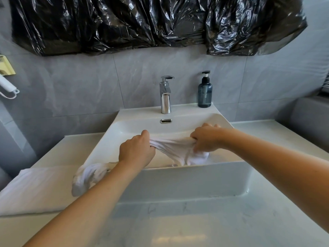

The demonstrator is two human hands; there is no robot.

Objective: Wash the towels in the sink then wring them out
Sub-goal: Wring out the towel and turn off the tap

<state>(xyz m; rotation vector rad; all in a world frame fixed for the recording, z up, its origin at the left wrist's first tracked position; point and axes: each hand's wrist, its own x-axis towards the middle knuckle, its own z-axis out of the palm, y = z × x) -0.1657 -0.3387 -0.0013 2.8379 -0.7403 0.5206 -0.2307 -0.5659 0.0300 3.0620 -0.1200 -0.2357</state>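
1. The left hand (136,151) was curled tight round one end of a white towel (175,151).
2. The right hand (204,139) was curled tight round the other end of that same towel.
3. The towel was pulled into a bunched rope between the two hands, over the white sink (187,179).
4. A loose part of the towel hung down from the right hand into the sink.
5. A twisted towel (89,177) lay over the front left corner of the sink, with its end hanging down outside.
6. A flat folded towel (35,189) lay on the tabletop (213,225), just left of the sink.
7. The shiny tap (166,97) stood at the back of the sink, and no water could be seen coming out.
8. A dark blue soap bottle (205,91) with a pump stood on the back right corner of the sink.
9. A black plastic sheet (151,24) hung on the grey wall above.
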